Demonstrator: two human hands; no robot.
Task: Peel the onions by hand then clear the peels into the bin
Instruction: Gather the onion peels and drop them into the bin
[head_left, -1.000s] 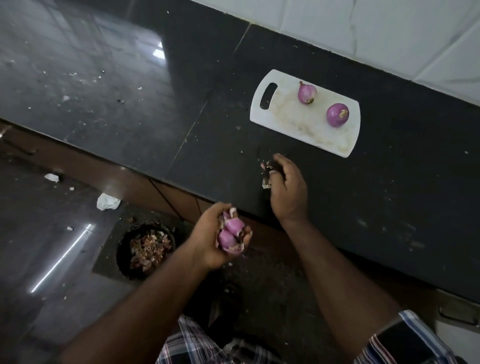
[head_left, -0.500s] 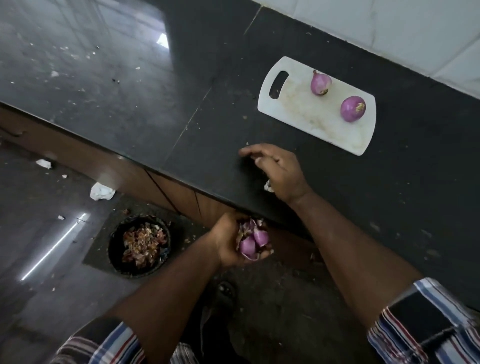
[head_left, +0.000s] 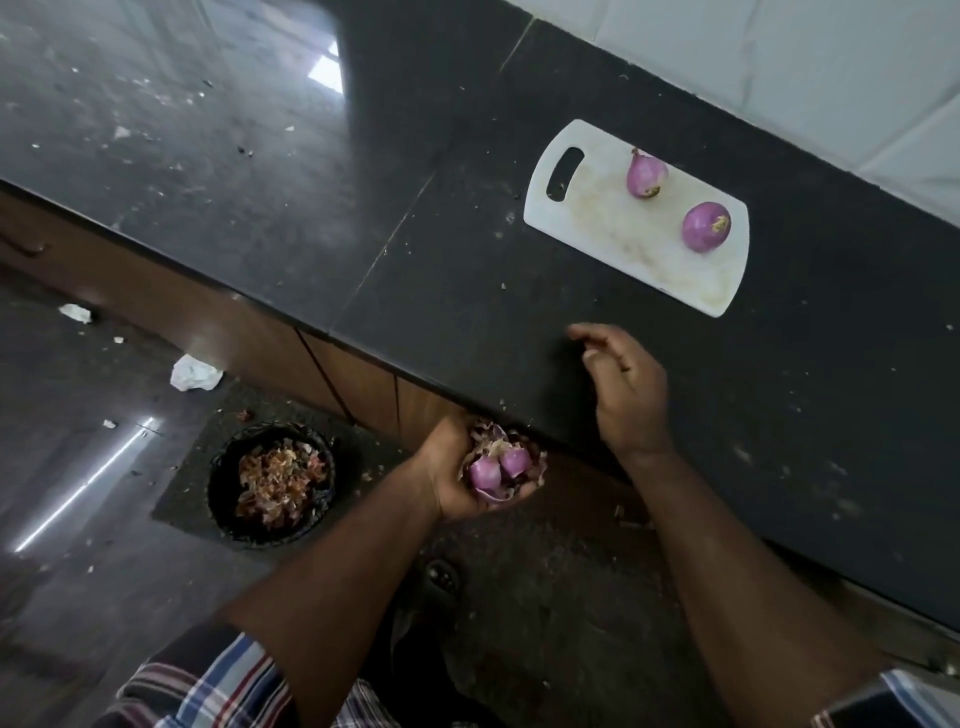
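A heap of onion peels (head_left: 501, 462) sits cupped in my left hand (head_left: 457, 478), fingers curled round it, just off the counter (head_left: 467, 291) edge, the bin (head_left: 270, 483) on the floor well left. My right hand (head_left: 621, 387) hovers over the counter, fingers loosely bent, holding nothing I can see. Loose flakes could spill short of the bin if my cupped fingers slacken; two peeled onions (head_left: 705, 227) lie farther back on the cutting board (head_left: 587, 228).

A black stone worktop (head_left: 467, 291) runs from nine o'clock toward four o'clock, speckled with crumbs and split by a thin seam. White wall tiles (head_left: 779, 67) fill the one o'clock corner. Brown wooden cabinet fronts (head_left: 249, 338) sit under the worktop's edge. At seven o'clock the dark glossy floor (head_left: 78, 519) mirrors a strip of light, with a dark mat (head_left: 192, 488) and crumpled white paper (head_left: 195, 373) on it.
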